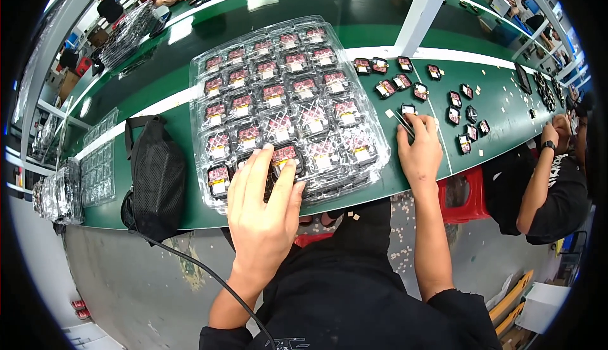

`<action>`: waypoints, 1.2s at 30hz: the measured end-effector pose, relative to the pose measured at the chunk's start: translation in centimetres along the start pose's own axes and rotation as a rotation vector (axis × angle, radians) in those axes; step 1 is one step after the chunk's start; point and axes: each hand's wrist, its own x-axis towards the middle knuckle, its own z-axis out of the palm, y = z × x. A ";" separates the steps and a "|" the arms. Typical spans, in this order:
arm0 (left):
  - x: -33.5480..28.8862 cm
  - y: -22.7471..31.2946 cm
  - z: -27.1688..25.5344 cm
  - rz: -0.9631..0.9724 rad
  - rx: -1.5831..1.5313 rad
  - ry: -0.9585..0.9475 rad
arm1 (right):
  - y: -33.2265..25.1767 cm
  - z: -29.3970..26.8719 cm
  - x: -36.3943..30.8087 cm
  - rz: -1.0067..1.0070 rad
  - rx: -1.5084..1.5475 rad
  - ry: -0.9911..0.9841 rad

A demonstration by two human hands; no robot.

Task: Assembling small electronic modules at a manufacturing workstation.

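A stack of clear plastic blister trays lies at a slant on the green bench, its pockets filled with small black-cased modules with red circuit boards. My left hand rests over the tray's near edge, fingers stretched out and apart. Its fingertips touch or hover at one black-cased module; what lies under the palm is hidden. To the right of the tray, my right hand is closed round metal tweezers. Their tips are close to another module on the bench.
Loose modules lie scattered to the right, among small pale paper bits. A black mesh bag stands left, beside empty clear trays. A white post rises behind. A co-worker's arm is at right, with a red stool nearby.
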 end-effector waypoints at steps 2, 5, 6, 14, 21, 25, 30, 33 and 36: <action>0.0 0.0 0.1 0.009 0.005 -0.014 | 0.1 0.0 -0.1 -0.002 0.007 0.007; 0.0 -0.3 0.2 0.031 0.022 -0.031 | -0.1 -0.1 -0.1 -0.005 -0.002 0.002; -0.1 -0.5 0.2 0.045 0.032 -0.036 | -0.1 0.0 -0.1 -0.005 -0.002 0.002; -0.2 -1.8 0.2 0.144 0.043 -0.047 | 0.1 0.0 0.0 -0.021 0.005 0.020; 0.1 -1.8 -0.3 0.143 -0.018 -0.047 | -0.2 -0.3 -0.1 -0.007 -0.047 0.067; 0.1 -2.0 -0.3 0.144 -0.027 -0.038 | 0.1 -0.1 -0.1 -0.033 0.020 0.045; 0.0 -2.5 -0.7 0.199 0.003 -0.028 | 0.3 -1.3 0.1 0.028 0.260 -0.010; 0.1 -2.0 -0.8 0.168 -0.044 0.051 | -1.3 -3.8 -0.6 -0.021 0.489 0.088; -0.8 -1.4 -0.9 0.215 -0.208 0.153 | -4.5 -7.7 -2.6 -0.097 0.787 -0.016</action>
